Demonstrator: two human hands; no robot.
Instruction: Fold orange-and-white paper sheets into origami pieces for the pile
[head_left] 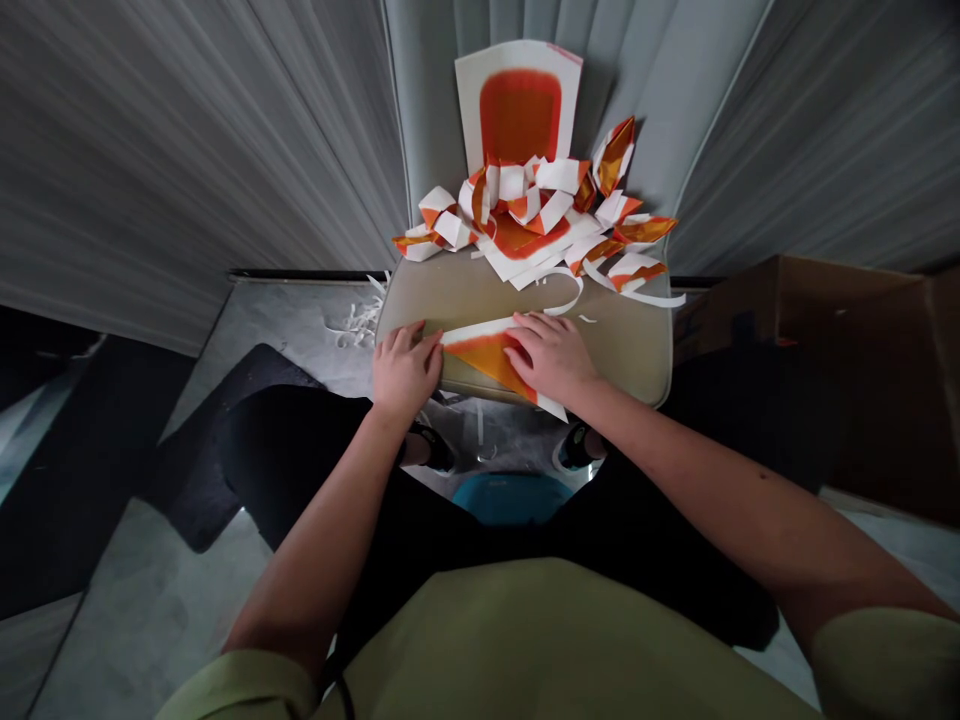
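A folded orange-and-white paper (484, 352) lies on the near edge of a beige chair seat (622, 335). My left hand (405, 368) presses its left tip with the fingers curled down onto the seat. My right hand (551, 358) lies flat over the paper's right part, fingers stretched out. The fold forms a triangle that juts past the seat's front edge.
A pile of folded orange-and-white paper pieces (536, 215) sits at the back of the seat, with a flat sheet (520, 105) leaning on the chair back. White paper strips (360, 322) lie on the floor at left. A cardboard box (810, 320) stands at right. Grey curtains hang behind.
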